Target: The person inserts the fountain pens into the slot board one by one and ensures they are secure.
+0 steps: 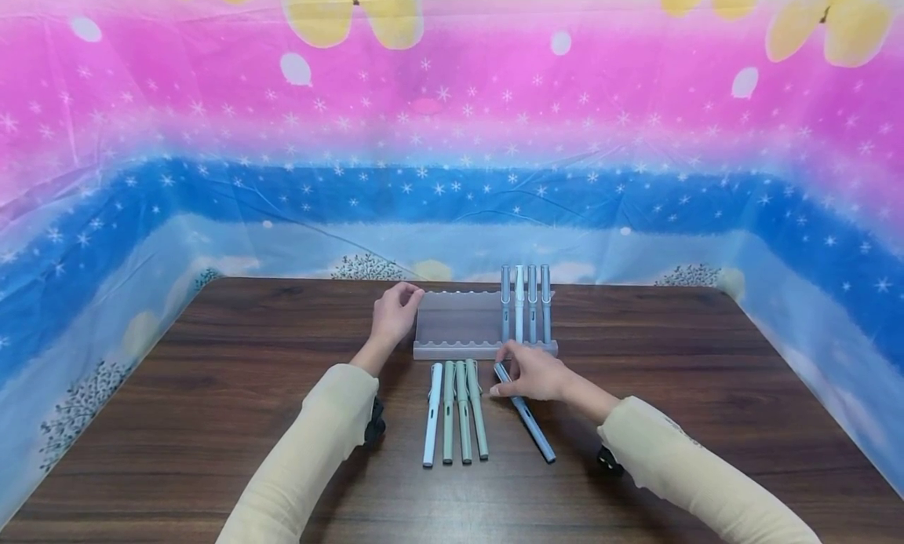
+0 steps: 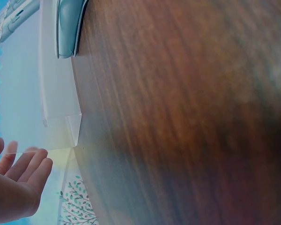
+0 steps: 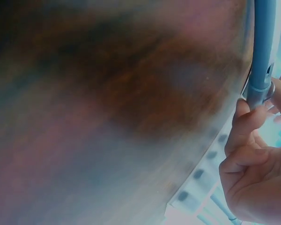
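A translucent pen rack [image 1: 455,318] with scalloped edges stands at the back of the table. My left hand [image 1: 395,316] pinches its upper left corner; in the left wrist view the fingers [image 2: 35,168] lie about the clear panel's edge. Several blue-grey and white pens [image 1: 519,304] stand side by side in the rack's right part. In front of it, my right hand [image 1: 534,374] pinches a blue-grey pen [image 1: 533,426] near its cap end, also seen in the right wrist view [image 3: 263,47]. That pen slants down to the right.
Left of the held pen, a pale blue pen [image 1: 432,414] and three green pens [image 1: 463,410] lie in a row on the dark wooden table [image 1: 268,371]. A patterned pink and blue cloth [image 1: 452,136] hangs behind and around the table.
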A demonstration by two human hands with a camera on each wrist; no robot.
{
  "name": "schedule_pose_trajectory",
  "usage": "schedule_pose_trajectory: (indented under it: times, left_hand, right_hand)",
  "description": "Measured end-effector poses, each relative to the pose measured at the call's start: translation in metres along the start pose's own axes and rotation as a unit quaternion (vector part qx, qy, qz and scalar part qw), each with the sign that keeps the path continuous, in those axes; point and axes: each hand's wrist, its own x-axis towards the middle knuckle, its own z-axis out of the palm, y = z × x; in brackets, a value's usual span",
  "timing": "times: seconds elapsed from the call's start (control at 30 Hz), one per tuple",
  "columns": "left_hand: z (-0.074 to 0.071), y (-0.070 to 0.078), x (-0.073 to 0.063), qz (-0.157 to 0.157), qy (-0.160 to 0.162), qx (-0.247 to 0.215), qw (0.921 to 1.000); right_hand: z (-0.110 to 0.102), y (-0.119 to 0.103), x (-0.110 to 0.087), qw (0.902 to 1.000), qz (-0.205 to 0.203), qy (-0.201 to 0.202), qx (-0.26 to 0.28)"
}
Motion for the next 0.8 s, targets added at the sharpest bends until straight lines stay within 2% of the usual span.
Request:
schedule_pose_trajectory:
  times: [0.3,0.8]
  left_hand:
    - [0.0,-0.002,0.0,0.0,-0.003,-0.002,1.0]
    - [0.0,-0.003,0.0,0.003,-0.001,-0.003,1.0]
  right_hand:
    - [-0.006,0.002,0.001,0.9969,-0.011,0.044,0.064]
    - [-0.025,0.001,0.01,0.9904,-0.009,0.122,0.064]
